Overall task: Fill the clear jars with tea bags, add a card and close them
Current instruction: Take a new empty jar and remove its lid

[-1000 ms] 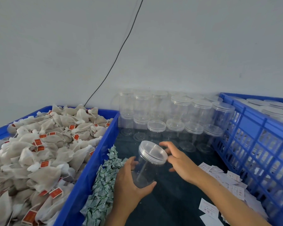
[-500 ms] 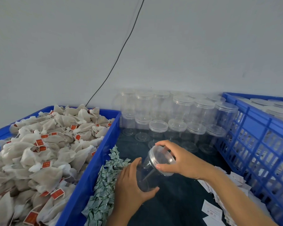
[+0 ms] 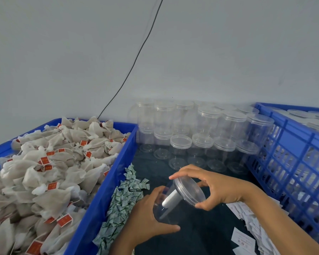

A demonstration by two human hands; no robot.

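While our left hand (image 3: 145, 216) held the body of one clear jar (image 3: 168, 205) tilted above the dark table (image 3: 201, 236), our right hand (image 3: 212, 186) curled its fingers around the lid (image 3: 190, 190). At our left stood a blue crate (image 3: 103, 190) full of tea bags (image 3: 44, 172), and white cards (image 3: 243, 212) lay under our right forearm. More jars (image 3: 201, 135) stood stacked against the wall.

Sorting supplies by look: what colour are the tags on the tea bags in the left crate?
Red-orange tags on off-white tea bags, clearest in the head view.
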